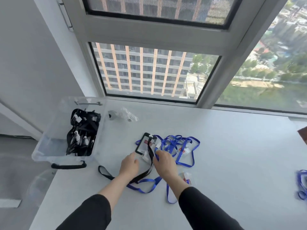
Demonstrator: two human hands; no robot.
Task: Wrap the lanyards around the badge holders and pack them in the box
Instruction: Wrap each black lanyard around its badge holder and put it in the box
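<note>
A black-framed badge holder (143,145) lies on the white table, its black lanyard (150,156) trailing toward me in a long loop. My left hand (129,166) rests at the holder's lower corner, fingers curled near it. My right hand (165,163) lies over the black lanyard and a tangle of blue lanyards (176,143) with clear badge holders; whether it pinches a strap is hidden. A clear plastic box (49,156) at the left holds several wrapped black lanyard bundles (83,133).
A crumpled clear bag (123,114) lies behind the box. More blue lanyards (301,186) sit at the table's right edge. Another clear badge holder (185,177) lies by my right wrist. The table's left edge drops to the floor; windows stand behind.
</note>
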